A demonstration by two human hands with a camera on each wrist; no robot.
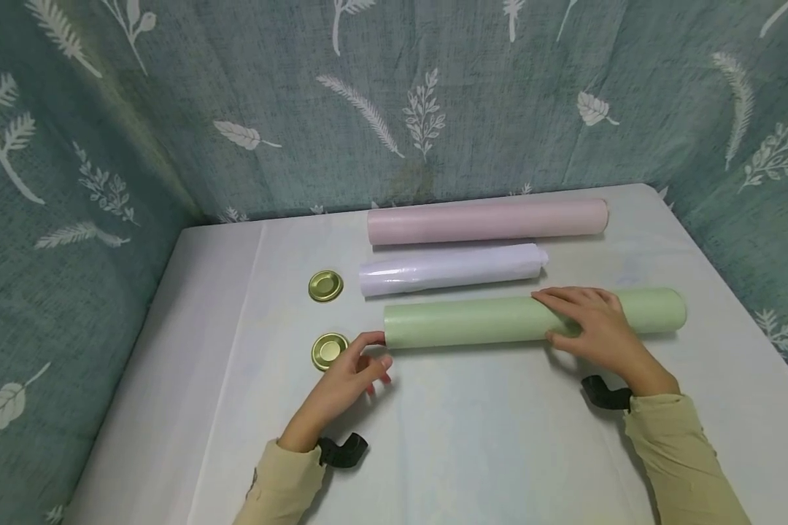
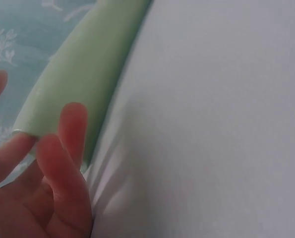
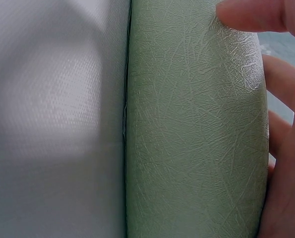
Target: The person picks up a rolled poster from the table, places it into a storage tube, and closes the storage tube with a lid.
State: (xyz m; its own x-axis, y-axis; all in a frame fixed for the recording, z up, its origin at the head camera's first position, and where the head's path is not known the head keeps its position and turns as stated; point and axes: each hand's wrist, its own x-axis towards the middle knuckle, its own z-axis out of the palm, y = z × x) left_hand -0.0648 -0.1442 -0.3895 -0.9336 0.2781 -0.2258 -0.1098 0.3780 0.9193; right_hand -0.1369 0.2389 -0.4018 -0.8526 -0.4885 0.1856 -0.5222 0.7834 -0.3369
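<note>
Both hands on the green roll, two more rolls beyond

Nearest, the left hand (image 1: 348, 372) is at the left end of the green roll (image 1: 466, 322), fingers loosely spread, one meeting the rim, no firm hold to see; the right hand (image 1: 591, 324) spans the same roll right of its middle, gripping it with thumb on the near side, fingers over the top; the roll itself lies flat along the desk (image 1: 486, 437), still wound up; a gold lid (image 1: 325, 350) sits just beside the left hand, another lid (image 1: 325, 286) farther back.

Then comes the shiny white roll (image 1: 449, 271), and beyond it the pink roll (image 1: 486, 221), near the patterned curtain (image 1: 269, 87); so, three rolls in a rough row, none spread open, left ends not quite level; the back two lie free of hands; work on the green one, I'd judge, is unfinished!
</note>
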